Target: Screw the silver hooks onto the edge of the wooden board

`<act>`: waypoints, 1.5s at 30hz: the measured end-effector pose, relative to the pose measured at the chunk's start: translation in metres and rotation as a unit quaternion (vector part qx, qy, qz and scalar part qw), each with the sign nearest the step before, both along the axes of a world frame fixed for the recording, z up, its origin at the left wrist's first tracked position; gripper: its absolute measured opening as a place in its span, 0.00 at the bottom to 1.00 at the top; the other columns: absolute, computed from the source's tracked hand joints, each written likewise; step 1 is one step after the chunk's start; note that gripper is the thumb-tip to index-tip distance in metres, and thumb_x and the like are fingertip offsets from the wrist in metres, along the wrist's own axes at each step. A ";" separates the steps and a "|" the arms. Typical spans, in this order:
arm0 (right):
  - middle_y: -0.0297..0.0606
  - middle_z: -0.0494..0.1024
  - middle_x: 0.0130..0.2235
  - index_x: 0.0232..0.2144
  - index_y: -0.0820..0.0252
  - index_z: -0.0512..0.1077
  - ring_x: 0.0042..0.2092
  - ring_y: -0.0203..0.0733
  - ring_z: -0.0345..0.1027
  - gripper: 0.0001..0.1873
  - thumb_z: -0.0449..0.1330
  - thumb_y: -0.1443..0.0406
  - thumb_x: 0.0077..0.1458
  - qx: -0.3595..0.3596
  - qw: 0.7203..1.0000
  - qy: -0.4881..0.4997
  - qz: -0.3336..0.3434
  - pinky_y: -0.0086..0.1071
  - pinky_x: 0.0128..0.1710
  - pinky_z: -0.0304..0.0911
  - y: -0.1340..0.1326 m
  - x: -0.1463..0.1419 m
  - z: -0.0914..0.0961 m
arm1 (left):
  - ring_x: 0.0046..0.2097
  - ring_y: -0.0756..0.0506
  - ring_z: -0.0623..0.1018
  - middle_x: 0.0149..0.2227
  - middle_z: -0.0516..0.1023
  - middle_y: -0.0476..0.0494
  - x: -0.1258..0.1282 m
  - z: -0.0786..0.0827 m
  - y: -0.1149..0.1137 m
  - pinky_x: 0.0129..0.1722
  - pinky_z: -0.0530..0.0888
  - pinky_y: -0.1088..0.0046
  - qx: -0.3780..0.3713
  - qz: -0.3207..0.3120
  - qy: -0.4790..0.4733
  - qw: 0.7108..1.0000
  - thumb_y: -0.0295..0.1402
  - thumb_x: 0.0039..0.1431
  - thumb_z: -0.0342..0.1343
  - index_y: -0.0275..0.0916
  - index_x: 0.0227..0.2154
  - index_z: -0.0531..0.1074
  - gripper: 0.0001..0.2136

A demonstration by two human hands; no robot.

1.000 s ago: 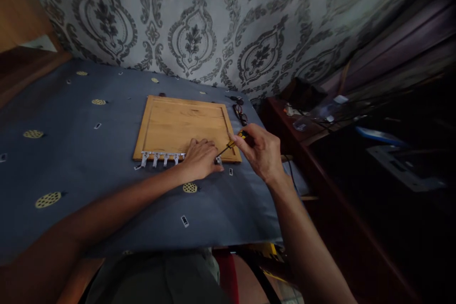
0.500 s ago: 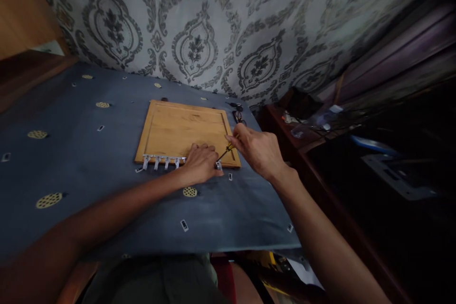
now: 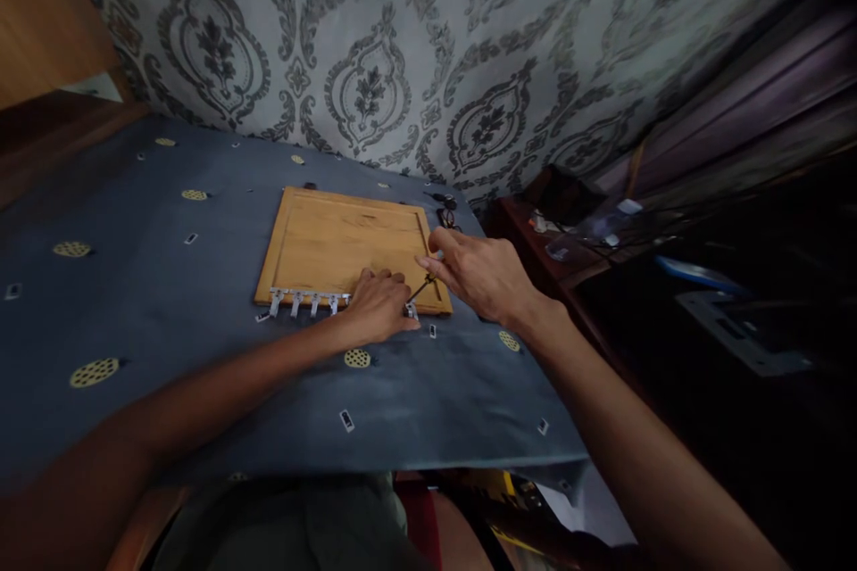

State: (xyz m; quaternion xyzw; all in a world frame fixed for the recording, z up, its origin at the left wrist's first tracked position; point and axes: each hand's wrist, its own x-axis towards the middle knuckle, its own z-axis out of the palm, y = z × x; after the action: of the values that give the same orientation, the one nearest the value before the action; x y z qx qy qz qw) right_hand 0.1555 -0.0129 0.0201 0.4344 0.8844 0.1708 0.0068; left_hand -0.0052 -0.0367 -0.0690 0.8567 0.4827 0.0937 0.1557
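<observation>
A framed wooden board (image 3: 345,239) lies flat on the cloth-covered table. Along its near edge runs a metal hook rail (image 3: 314,299), several hooks hanging over the side. My left hand (image 3: 377,307) presses over the right part of this rail, fingers bent onto the board and thumb by the end hook, hiding the middle. In my right hand (image 3: 483,277) is a screwdriver (image 3: 420,287), gripped by its handle, which the fingers mostly cover. Its shaft slants down left to the rail's right end; the tip's exact contact is too small to see.
A blue tablecloth (image 3: 201,285) with pineapple prints covers the table. Beyond the board's far right corner lie dark, cable-like items (image 3: 447,212). To the right, a clear plastic bottle (image 3: 603,227) lies on a reddish-brown surface. A patterned wall (image 3: 368,89) rises behind the table.
My right hand has turned around the screwdriver and shifted slightly left, its wrist lower and the handle more covered. The left hand, rail and board stay in place.
</observation>
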 end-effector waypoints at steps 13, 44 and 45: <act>0.40 0.80 0.35 0.37 0.55 0.67 0.33 0.45 0.74 0.10 0.53 0.58 0.70 -0.073 0.995 0.052 0.053 0.32 0.28 0.51 0.007 0.014 -0.004 | 0.57 0.34 0.73 0.51 0.77 0.37 -0.001 -0.002 0.000 0.54 0.66 0.54 -0.004 -0.003 0.001 1.000 0.47 0.63 0.61 0.35 0.46 0.76 0.19; 0.31 0.71 0.24 0.37 0.56 0.71 0.23 0.38 0.60 0.18 0.51 0.51 0.68 -0.172 0.962 0.206 0.049 0.30 0.29 0.53 -0.004 0.025 -0.003 | 0.56 0.34 0.73 0.49 0.78 0.37 0.001 0.002 0.000 0.52 0.67 0.56 -0.006 0.005 0.005 1.000 0.46 0.61 0.63 0.36 0.40 0.77 0.16; 0.31 0.71 0.25 0.37 0.56 0.71 0.24 0.38 0.60 0.16 0.51 0.53 0.68 -0.175 0.961 0.207 0.051 0.30 0.29 0.54 -0.004 0.025 -0.002 | 0.56 0.34 0.73 0.49 0.78 0.37 0.001 0.002 0.000 0.52 0.66 0.56 -0.006 0.006 0.005 1.000 0.46 0.61 0.63 0.36 0.39 0.77 0.16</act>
State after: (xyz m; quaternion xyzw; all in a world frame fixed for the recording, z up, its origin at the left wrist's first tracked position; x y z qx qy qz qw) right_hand 0.1808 -0.0173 0.0183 0.4063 0.9037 -0.0803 -0.1091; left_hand -0.0045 -0.0369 -0.0668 0.8534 0.4890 0.0879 0.1577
